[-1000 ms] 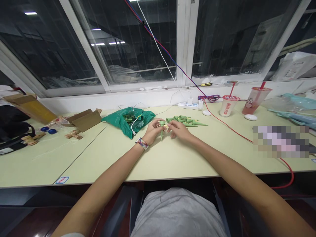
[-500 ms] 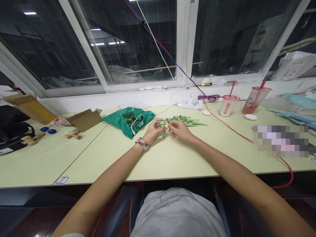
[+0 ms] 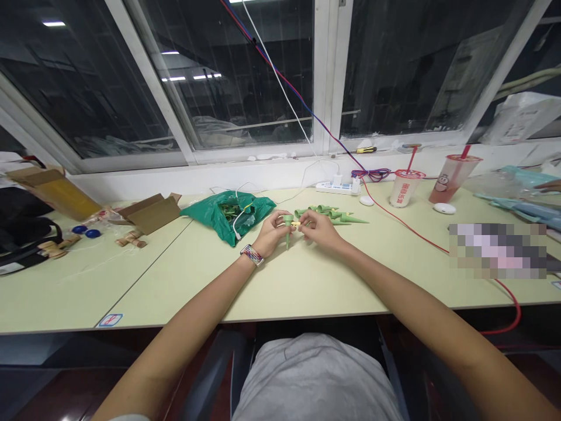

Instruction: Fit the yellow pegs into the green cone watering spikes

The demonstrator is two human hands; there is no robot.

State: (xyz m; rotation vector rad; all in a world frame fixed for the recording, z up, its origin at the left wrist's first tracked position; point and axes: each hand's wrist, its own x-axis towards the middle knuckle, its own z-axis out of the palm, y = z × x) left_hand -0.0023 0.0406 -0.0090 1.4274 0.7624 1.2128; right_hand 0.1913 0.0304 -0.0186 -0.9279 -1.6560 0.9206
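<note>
My left hand grips a green plastic spike, which stands point down with its wider top above my fingers. My right hand pinches a small yellow part against the top of that spike. The fingers hide most of the yellow part. Just beyond my hands lies a loose pile of similar green spikes, close to my right fingertips. A green plastic bag holding more green pieces sits to the left of my left hand.
A flattened cardboard box, wooden pieces and blue caps lie on the left. A power strip, a red cable and drink cups stand beyond. What looks like another person's hand shows at the right edge.
My hands have stayed close together around the spike, with only slight shifts. A hand-like shape has appeared at the far right edge.
</note>
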